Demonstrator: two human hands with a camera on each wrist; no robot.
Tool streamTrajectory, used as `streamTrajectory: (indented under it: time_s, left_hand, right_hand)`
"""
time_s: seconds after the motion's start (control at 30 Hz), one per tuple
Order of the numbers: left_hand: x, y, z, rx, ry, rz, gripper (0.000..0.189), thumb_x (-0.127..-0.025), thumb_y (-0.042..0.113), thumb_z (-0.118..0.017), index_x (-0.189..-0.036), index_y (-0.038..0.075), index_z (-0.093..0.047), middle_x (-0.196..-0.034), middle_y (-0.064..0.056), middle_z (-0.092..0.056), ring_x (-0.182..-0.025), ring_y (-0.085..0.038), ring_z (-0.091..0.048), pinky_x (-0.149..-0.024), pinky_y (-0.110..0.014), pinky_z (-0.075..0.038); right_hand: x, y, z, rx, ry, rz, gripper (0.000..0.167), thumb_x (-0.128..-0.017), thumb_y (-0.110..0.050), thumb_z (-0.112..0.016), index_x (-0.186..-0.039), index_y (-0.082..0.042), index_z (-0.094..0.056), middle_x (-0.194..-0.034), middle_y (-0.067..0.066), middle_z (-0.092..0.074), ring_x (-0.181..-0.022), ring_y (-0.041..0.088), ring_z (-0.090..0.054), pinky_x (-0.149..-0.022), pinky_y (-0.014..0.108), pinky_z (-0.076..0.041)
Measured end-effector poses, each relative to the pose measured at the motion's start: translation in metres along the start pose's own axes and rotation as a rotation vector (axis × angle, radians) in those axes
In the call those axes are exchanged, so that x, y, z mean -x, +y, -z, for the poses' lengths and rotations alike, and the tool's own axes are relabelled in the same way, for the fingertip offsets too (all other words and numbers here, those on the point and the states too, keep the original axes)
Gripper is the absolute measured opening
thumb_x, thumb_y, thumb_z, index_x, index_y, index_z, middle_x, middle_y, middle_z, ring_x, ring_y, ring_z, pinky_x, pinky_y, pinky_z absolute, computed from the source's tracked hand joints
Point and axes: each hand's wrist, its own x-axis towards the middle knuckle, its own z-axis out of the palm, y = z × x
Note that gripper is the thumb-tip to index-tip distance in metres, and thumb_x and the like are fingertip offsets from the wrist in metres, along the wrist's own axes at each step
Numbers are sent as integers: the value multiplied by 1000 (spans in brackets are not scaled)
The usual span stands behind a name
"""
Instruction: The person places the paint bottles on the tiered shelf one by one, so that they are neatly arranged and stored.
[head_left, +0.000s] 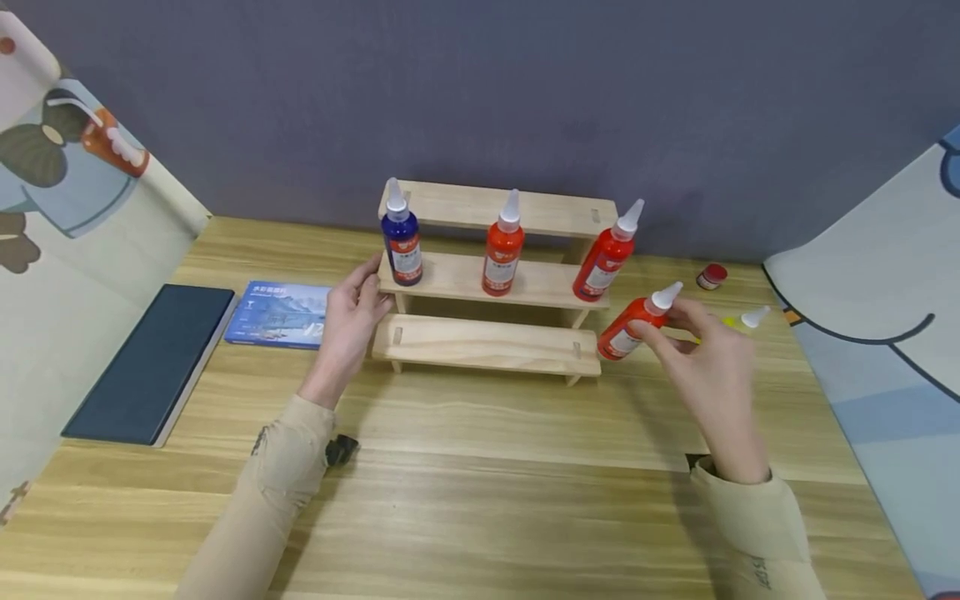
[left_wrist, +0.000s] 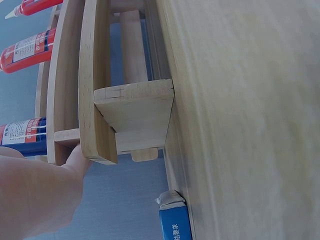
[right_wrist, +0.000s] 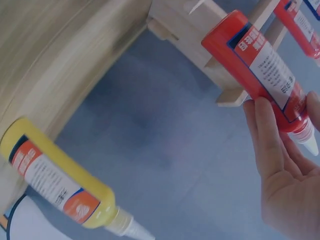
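Note:
A three-step wooden display rack (head_left: 486, 343) stands near the wall. My left hand (head_left: 352, 310) grips the left end of its middle step, beside a blue paint bottle (head_left: 403, 246). My right hand (head_left: 712, 358) pinches a red paint bottle (head_left: 626, 333) near its white nozzle, tilted, just off the right end of the lowest step. Two more red paint bottles, one in the centre (head_left: 502, 258) and one at the right end (head_left: 602, 267), stand on the middle step. A yellow paint bottle (right_wrist: 62, 182) is beyond my right hand, mostly hidden by it in the head view.
Left of the rack lie a blue paint box (head_left: 277, 314) and a dark tablet-like slab (head_left: 153, 362). A small red jar (head_left: 712, 276) is on the table (head_left: 480, 500) at the back right. A grey wall (head_left: 480, 92) rises behind the rack; printed panels flank both sides.

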Motion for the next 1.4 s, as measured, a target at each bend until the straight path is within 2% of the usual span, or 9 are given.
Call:
streamTrajectory:
  time_s: [0.27, 0.43, 0.7, 0.97, 1.4]
  left_hand:
    - [0, 0, 0, 5, -3, 4, 48, -117, 7, -33, -164, -6, -31, -168, -26, -35, -148, -37, -46, -119, -31, -48]
    - [0, 0, 0, 2, 0, 1, 48, -118, 7, -33, -164, -6, -32, -168, -26, -35, -149, -36, -45, -119, -31, -48]
    - [0, 1, -1, 2, 0, -3, 48, -117, 6, -33, -163, -7, -32, -168, -27, -35, -150, -37, -45, -119, -32, -48]
    - [0, 0, -1, 0, 1, -6, 48, -117, 6, -33, -163, -7, -32, -168, -26, -34, -150, -37, -45, -119, -32, -48]
    - [1, 0, 0, 1, 3, 5, 48, -117, 6, -33, -164, -6, -31, -168, -26, -34, -148, -37, -46, -119, -30, -48]
  right_hand:
    - [-2, -6, -13, -68, -47, 29, 41, -85, -6, -93, -120, 6, -74, -110, 22, -77, -100, 39, -75, -73, -4, -50]
    - [-3, -8, -20, -71, -47, 69, 41, -83, -6, -95, -117, 6, -75, -106, 23, -78, -96, 41, -76, -72, -5, -48]
    - [-2, -10, -28, -63, -76, 68, 41, -85, -9, -93, -118, 5, -75, -107, 23, -78, -96, 40, -76, -70, -2, -51]
    - [-1, -9, -30, -61, -71, 91, 42, -83, -7, -95, -118, 6, -74, -106, 23, -78, -94, 40, -76, -70, -3, -51]
    - [0, -10, -27, -89, -99, 65, 45, -83, -5, -94, -121, 6, -73, -110, 23, -77, -98, 41, -76, -72, -3, -50]
